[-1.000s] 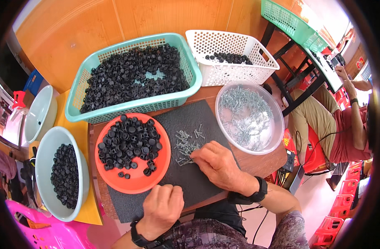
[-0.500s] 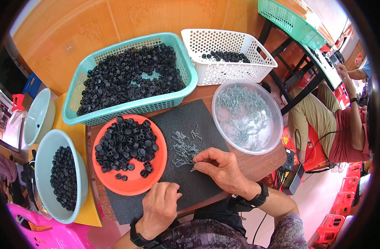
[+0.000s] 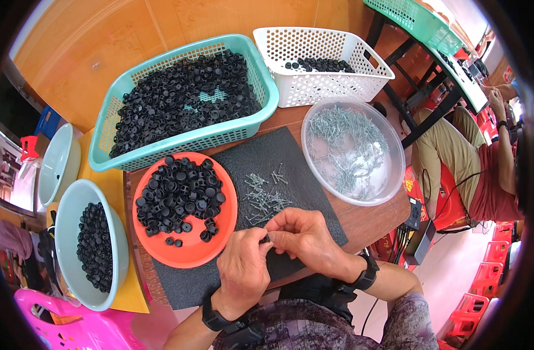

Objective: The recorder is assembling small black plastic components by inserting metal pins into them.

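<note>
My left hand (image 3: pixel 243 269) and my right hand (image 3: pixel 306 238) meet fingertip to fingertip over the black mat (image 3: pixel 305 160), pinching a small black cap (image 3: pixel 265 238) between them. Most of the cap is hidden by the fingers. Just beyond the hands, a loose pile of small grey screws (image 3: pixel 263 195) lies on the mat. To the left stands an orange plate (image 3: pixel 192 258) heaped with black plastic caps (image 3: pixel 179 192). Both wrists wear black bands.
A clear round bowl of screws (image 3: pixel 383 189) sits at right. Behind are a teal basket (image 3: pixel 185 143) full of black caps and a white basket (image 3: pixel 313 87) with a few. Two pale bowls (image 3: pixel 65 233) stand at left, and a person sits at far right (image 3: pixel 477 175).
My right hand left the screw pile and came back toward me. My left hand rose from the mat's near edge, and both now pinch together.
</note>
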`<state>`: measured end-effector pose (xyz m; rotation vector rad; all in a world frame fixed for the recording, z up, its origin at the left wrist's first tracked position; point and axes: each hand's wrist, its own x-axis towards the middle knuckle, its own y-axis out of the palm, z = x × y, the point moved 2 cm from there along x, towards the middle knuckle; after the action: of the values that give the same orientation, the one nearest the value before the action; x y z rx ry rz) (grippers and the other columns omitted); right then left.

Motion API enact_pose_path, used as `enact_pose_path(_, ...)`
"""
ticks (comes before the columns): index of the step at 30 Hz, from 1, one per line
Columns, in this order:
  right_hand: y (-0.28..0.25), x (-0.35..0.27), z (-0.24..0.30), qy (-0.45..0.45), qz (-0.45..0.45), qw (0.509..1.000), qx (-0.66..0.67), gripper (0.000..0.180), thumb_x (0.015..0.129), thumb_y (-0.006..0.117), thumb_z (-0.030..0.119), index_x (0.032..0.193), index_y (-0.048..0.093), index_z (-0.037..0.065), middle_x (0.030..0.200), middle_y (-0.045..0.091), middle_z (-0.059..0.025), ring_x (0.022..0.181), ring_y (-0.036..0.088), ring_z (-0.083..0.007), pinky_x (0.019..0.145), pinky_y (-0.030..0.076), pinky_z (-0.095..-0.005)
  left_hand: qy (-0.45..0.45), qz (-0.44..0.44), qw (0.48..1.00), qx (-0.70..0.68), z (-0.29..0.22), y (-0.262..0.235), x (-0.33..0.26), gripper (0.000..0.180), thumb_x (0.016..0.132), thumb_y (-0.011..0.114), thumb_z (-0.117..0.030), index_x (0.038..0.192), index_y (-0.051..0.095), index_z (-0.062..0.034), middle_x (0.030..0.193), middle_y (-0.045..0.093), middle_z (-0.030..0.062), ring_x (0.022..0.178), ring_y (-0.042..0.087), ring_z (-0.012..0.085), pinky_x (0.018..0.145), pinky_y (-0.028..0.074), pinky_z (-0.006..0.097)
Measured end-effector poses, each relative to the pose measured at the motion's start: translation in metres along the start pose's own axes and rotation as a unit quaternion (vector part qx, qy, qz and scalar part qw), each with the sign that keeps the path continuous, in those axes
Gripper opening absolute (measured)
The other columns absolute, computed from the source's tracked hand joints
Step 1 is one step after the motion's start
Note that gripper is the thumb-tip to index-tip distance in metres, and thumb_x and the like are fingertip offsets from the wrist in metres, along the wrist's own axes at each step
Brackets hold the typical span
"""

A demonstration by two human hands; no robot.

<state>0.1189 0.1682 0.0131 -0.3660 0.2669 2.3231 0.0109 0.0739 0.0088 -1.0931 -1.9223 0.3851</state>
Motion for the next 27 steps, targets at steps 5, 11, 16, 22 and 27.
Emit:
enact_pose_path(5,0.003,0.002,-0.012,-0.021,-0.025,0.999,0.035,0.010,0.082,0.062,0.003,0.089,0.060,-0.004,0.075,0.062,-0.0045,0.065,0.055,-0.0080,0.057,0.046,-0.0238,-0.007,-0.013,1.000,0.027,0.002,0.005,0.002,0.021,0.081,0.064,-0.001,0.098,0.052,0.0034,0.082,0.057,0.0153,0.067,0.057,0.0294,0.058,0.046,0.035)
enact_pose_path(11,-0.003,0.003,-0.019,-0.144,-0.085,0.984,-0.059,0.009,0.083,0.062,0.003,0.089,0.059,-0.002,0.074,0.061,-0.0088,0.065,0.056,-0.0119,0.058,0.045,-0.0274,-0.056,-0.001,0.998,0.012,0.006,0.007,0.000,0.021,0.081,0.063,0.001,0.099,0.052,0.0030,0.082,0.058,0.0155,0.068,0.059,0.0299,0.058,0.046,0.035)
enact_pose_path(16,-0.006,0.006,-0.022,-0.250,-0.111,0.953,-0.135,0.008,0.082,0.063,0.002,0.088,0.059,-0.001,0.074,0.061,-0.0113,0.065,0.057,-0.0171,0.057,0.045,-0.0296,-0.026,-0.010,0.998,0.047,0.008,0.008,0.003,0.020,0.081,0.064,0.001,0.098,0.053,0.0023,0.084,0.059,0.0139,0.068,0.060,0.0265,0.058,0.046,0.033)
enact_pose_path(22,-0.005,0.003,-0.018,-0.171,-0.094,0.975,-0.103,0.010,0.082,0.064,0.004,0.089,0.059,-0.002,0.075,0.062,-0.0100,0.065,0.058,-0.0120,0.058,0.047,-0.0280,-0.068,-0.001,0.997,-0.044,0.003,0.004,0.002,0.024,0.078,0.065,0.002,0.099,0.054,0.0033,0.084,0.058,0.0157,0.068,0.058,0.0300,0.059,0.046,0.037)
enact_pose_path(27,-0.001,0.002,-0.009,-0.093,-0.056,0.994,0.003,0.010,0.084,0.063,0.006,0.088,0.060,-0.003,0.076,0.062,-0.0055,0.066,0.058,-0.0093,0.056,0.047,-0.0245,-0.038,-0.014,0.999,-0.018,0.003,0.009,0.000,0.022,0.079,0.064,0.000,0.099,0.054,0.0038,0.083,0.058,0.0150,0.067,0.057,0.0295,0.058,0.045,0.036)
